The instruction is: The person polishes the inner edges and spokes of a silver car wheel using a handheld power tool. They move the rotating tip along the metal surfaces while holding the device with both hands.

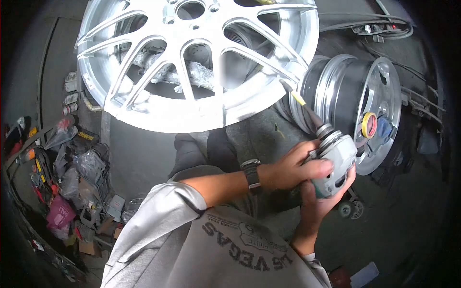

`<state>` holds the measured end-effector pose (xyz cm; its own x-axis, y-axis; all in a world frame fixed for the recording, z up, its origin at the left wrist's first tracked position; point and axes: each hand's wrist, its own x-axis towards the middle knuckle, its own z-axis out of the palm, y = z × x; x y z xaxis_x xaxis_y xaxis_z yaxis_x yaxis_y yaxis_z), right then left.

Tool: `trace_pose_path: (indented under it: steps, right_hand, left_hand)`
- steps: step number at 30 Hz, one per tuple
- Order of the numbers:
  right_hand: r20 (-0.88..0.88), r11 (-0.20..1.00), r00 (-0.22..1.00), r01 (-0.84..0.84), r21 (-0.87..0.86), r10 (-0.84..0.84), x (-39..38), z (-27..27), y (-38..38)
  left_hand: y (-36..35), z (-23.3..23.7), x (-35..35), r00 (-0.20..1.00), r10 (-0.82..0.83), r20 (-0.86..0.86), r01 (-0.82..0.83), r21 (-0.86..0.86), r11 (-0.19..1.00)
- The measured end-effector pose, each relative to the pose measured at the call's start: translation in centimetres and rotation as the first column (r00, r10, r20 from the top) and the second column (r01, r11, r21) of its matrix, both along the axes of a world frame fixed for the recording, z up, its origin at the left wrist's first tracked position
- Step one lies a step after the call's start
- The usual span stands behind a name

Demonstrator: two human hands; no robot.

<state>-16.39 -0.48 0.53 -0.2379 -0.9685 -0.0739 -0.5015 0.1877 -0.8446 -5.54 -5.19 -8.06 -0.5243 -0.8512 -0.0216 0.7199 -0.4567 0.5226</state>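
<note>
My left hand (290,168), with a watch on its wrist, is closed over the near side of a grey power grinder (338,153). My right hand (326,199) wraps its lower end. From the grinder's collar a long tapered nose, with a yellow band near its end, points up and left. Its tip overlaps the lower right edge of a bright silver alloy wheel (163,117) in this view. The wheel lies face up in front of me, its spokes and centre bore showing; crumpled silvery material (199,74) shows between the spokes.
To the right a second wheel (331,89) stands on its side, with a yellow-and-red tape roll (369,125) and a blue cloth (384,127) on it. Cables (389,31) lie at upper right. Bags, tools and boxes crowd the left side, including a pink bag (60,212).
</note>
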Motion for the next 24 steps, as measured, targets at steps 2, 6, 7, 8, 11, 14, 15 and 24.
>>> trace_pose_path:
  steps: [2,6,7,8,11,14,15,24]
  right_hand:
    - [-0.021,1.000,1.000,-0.012,-0.024,0.012,-0.9,-0.8,-0.1]
    - [-0.006,0.999,1.000,-0.010,-0.040,0.010,-0.4,-0.7,0.9]
    - [-0.026,1.000,1.000,-0.014,-0.019,0.014,0.0,-0.6,1.7]
    - [-0.026,1.000,1.000,-0.013,-0.018,0.012,0.1,-0.6,2.7]
    - [0.113,0.997,0.991,-0.077,0.018,0.074,1.7,-0.6,4.9]
    - [-0.025,0.963,0.965,-0.259,0.070,0.261,1.2,-0.6,6.8]
    - [-0.061,0.949,0.949,-0.304,0.082,0.309,1.3,-0.4,6.7]
    - [-0.073,0.999,0.996,-0.045,0.019,0.047,0.7,-1.3,5.0]
  left_hand:
    - [-1.0,0.5,0.3,0.983,-0.011,0.181,0.015,-0.017,1.000]
    - [-0.2,1.1,1.1,0.997,-0.019,0.069,0.023,-0.063,0.998]
    - [0.7,0.8,1.2,0.995,0.051,0.087,-0.041,-0.117,0.992]
    - [1.9,0.6,1.7,0.995,0.050,0.087,-0.040,-0.116,0.992]
    - [4.6,1.2,3.9,0.982,0.071,0.177,-0.056,-0.091,0.994]
    - [6.9,0.7,5.7,0.978,0.043,0.205,-0.027,-0.084,0.996]
    - [7.3,0.8,6.1,0.978,0.041,0.204,-0.025,-0.082,0.996]
    - [4.6,0.3,3.1,0.981,0.044,0.191,-0.029,-0.079,0.996]
